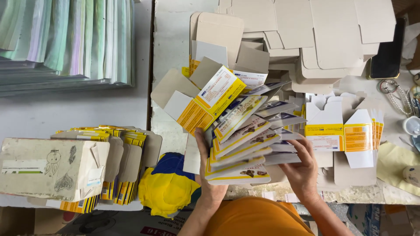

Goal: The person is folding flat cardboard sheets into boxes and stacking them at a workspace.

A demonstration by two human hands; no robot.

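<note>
Gripping fanned cartons [245, 140] | left hand [209, 175] clasps underneath | right hand [302, 168] clasps edge | worktable [170, 52] below

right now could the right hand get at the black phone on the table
Probably not at once: the right hand is under the fanned cartons, helping the left hand hold them. The phone lies uncovered at the far right, so the path looks free once it lets go.
</note>
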